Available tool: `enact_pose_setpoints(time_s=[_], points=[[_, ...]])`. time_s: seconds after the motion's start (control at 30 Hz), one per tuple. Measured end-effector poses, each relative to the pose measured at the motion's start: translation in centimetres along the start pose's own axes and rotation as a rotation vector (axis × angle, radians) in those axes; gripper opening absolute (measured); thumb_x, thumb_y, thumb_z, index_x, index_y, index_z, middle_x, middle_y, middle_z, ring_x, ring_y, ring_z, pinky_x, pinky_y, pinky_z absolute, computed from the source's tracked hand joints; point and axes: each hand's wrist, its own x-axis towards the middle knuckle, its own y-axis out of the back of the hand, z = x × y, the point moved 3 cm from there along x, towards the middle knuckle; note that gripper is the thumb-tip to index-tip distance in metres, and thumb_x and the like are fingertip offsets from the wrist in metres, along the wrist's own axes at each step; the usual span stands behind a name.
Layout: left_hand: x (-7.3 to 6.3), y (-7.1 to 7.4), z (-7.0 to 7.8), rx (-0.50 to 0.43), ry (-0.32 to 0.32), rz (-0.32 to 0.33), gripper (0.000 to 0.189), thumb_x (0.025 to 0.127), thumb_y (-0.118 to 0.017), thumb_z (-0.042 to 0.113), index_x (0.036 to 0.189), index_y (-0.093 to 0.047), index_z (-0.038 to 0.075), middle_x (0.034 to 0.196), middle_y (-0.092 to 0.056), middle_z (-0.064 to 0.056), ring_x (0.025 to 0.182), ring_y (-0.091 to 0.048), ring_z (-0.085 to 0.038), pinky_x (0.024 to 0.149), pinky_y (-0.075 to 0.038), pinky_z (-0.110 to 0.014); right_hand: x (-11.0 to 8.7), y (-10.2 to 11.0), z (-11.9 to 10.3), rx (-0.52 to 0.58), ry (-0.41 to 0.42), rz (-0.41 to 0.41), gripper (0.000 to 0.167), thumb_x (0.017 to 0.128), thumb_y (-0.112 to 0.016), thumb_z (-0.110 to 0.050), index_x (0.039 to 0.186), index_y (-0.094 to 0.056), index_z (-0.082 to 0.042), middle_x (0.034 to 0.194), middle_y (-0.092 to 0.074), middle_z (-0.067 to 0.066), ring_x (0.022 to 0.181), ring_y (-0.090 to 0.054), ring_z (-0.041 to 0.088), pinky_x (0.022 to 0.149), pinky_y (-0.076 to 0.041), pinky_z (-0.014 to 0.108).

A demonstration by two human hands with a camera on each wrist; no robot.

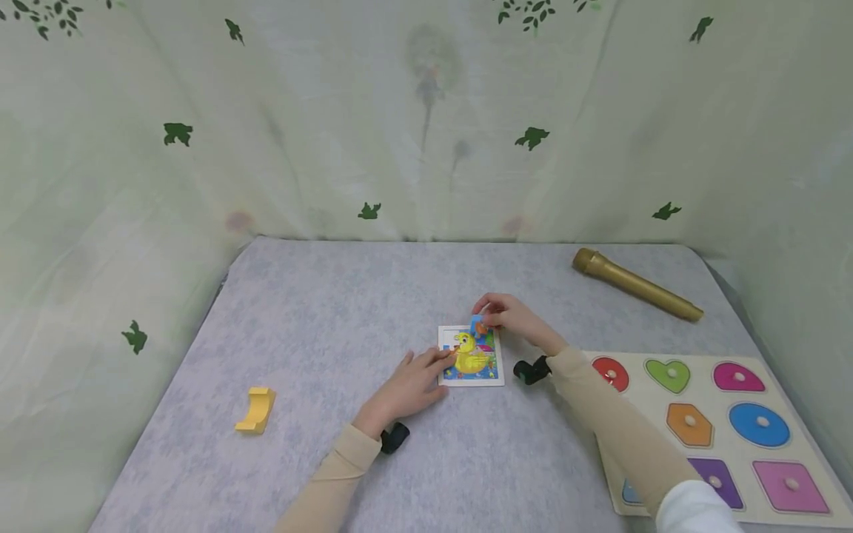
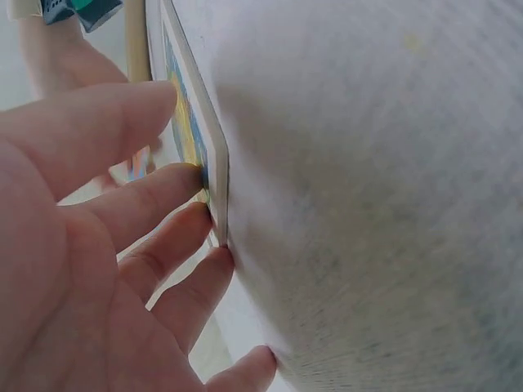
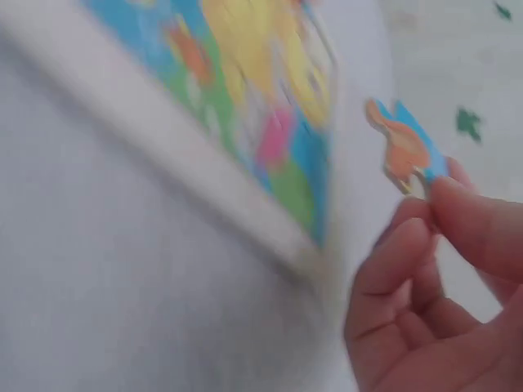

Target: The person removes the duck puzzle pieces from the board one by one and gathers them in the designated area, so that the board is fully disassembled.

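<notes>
A small picture puzzle (image 1: 469, 361) in a white frame, showing a yellow duck, lies on the table. My left hand (image 1: 411, 385) is at its left side with fingers extended. In the left wrist view, fingertips (image 2: 216, 261) meet the frame's edge (image 2: 214, 155). Above the puzzle's upper right corner, my right hand (image 1: 521, 320) pinches a puzzle piece (image 1: 478, 326) between thumb and fingers. The right wrist view shows that piece (image 3: 406, 151) as blue with an orange shape, tilted and raised off the board.
To the right, a large board (image 1: 702, 377) with colourful knobbed shapes lies partly under my right forearm. Behind it lies a gold microphone-shaped stick (image 1: 636, 285). A curved yellow block (image 1: 258, 411) is at the left. Pale curtains (image 1: 300, 148) enclose the table's back and sides.
</notes>
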Motion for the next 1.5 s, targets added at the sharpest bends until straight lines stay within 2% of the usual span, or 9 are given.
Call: enact_pose_setpoints(time_s=[0.13, 0.3, 0.43, 0.67, 0.87, 1.03, 1.13, 1.27, 1.5], points=[[-0.2, 0.2, 0.0, -0.012, 0.020, -0.007, 0.054, 0.097, -0.058, 0.026, 0.146, -0.041, 0.010, 0.147, -0.039, -0.009, 0.138, -0.029, -0.028, 0.109, -0.015, -0.057, -0.7, 3.0, 1.4, 0.004, -0.100, 0.009, 0.019, 0.091, -0.052, 0.001, 0.108, -0.060, 0.004, 0.087, -0.055, 0.011, 0.071, -0.048, 0.021, 0.065, -0.042, 0.030], [-0.3, 0.3, 0.0, -0.026, 0.000, 0.005, 0.054, 0.096, -0.059, 0.024, 0.145, -0.042, 0.009, 0.146, -0.039, -0.010, 0.138, -0.029, -0.029, 0.108, -0.016, -0.058, -1.0, 4.6, 2.6, -0.042, -0.121, 0.039, 0.018, 0.092, -0.053, 0.003, 0.108, -0.060, 0.006, 0.090, -0.056, 0.013, 0.071, -0.049, 0.020, 0.064, -0.044, 0.030], [-0.1, 0.2, 0.1, -0.039, -0.010, 0.004, 0.054, 0.096, -0.059, 0.023, 0.145, -0.043, 0.008, 0.146, -0.039, -0.011, 0.138, -0.029, -0.029, 0.109, -0.015, -0.058, -1.0, 4.7, 2.8, -0.101, -0.134, 0.075, 0.017, 0.092, -0.053, 0.002, 0.106, -0.062, 0.004, 0.088, -0.056, 0.013, 0.069, -0.050, 0.020, 0.063, -0.044, 0.029], [0.0, 0.1, 0.1, -0.049, 0.012, 0.001, 0.054, 0.097, -0.058, 0.025, 0.146, -0.042, 0.010, 0.147, -0.038, -0.009, 0.139, -0.028, -0.027, 0.110, -0.013, -0.056, -0.6, 4.2, 2.5, -0.350, -0.082, 0.154, 0.011, 0.089, -0.057, 0.003, 0.096, -0.064, 0.000, 0.080, -0.058, 0.009, 0.070, -0.050, 0.020, 0.064, -0.041, 0.030], [0.0, 0.1, 0.3, -0.039, 0.005, 0.021, 0.053, 0.096, -0.059, 0.025, 0.145, -0.043, 0.009, 0.144, -0.041, -0.010, 0.136, -0.034, -0.027, 0.109, -0.014, -0.058, -0.5, 3.8, 2.2, -0.509, -0.044, 0.167, 0.007, 0.086, -0.059, 0.004, 0.090, -0.062, -0.001, 0.079, -0.053, 0.009, 0.074, -0.048, 0.024, 0.066, -0.040, 0.035], [0.2, 0.2, 0.5, -0.029, -0.012, 0.042, 0.052, 0.096, -0.060, 0.025, 0.143, -0.045, 0.009, 0.140, -0.043, -0.010, 0.132, -0.038, -0.027, 0.107, -0.015, -0.061, -0.5, 3.7, 1.9, -0.533, -0.037, 0.187, 0.008, 0.085, -0.062, 0.004, 0.089, -0.060, -0.002, 0.082, -0.052, 0.010, 0.077, -0.048, 0.025, 0.069, -0.041, 0.036], [0.3, 0.1, 0.5, -0.016, -0.011, 0.054, 0.049, 0.096, -0.059, 0.025, 0.141, -0.048, 0.011, 0.140, -0.042, -0.011, 0.132, -0.037, -0.029, 0.106, -0.016, -0.061, -0.4, 3.0, 1.2, -0.451, -0.013, 0.148, 0.008, 0.087, -0.062, 0.003, 0.092, -0.060, -0.002, 0.084, -0.055, 0.009, 0.078, -0.050, 0.024, 0.068, -0.043, 0.034], [0.5, 0.1, 0.8, -0.004, -0.033, 0.071, 0.044, 0.097, -0.058, 0.025, 0.138, -0.051, 0.011, 0.141, -0.040, -0.010, 0.132, -0.034, -0.029, 0.105, -0.022, -0.056, -0.2, 1.2, 0.1, -0.342, 0.045, 0.009, 0.011, 0.087, -0.062, 0.002, 0.097, -0.064, -0.003, 0.089, -0.059, 0.006, 0.081, -0.053, 0.022, 0.071, -0.046, 0.033], [1.0, -0.1, 1.1, 0.005, -0.108, 0.017, 0.049, 0.098, -0.056, 0.026, 0.143, -0.046, 0.010, 0.149, -0.037, -0.004, 0.137, -0.025, -0.030, 0.103, -0.020, -0.059, 0.1, -1.4, -0.4, -0.382, 0.146, -0.149, 0.021, 0.084, -0.066, 0.001, 0.103, -0.069, -0.008, 0.095, -0.057, 0.003, 0.083, -0.052, 0.017, 0.076, -0.045, 0.031]])
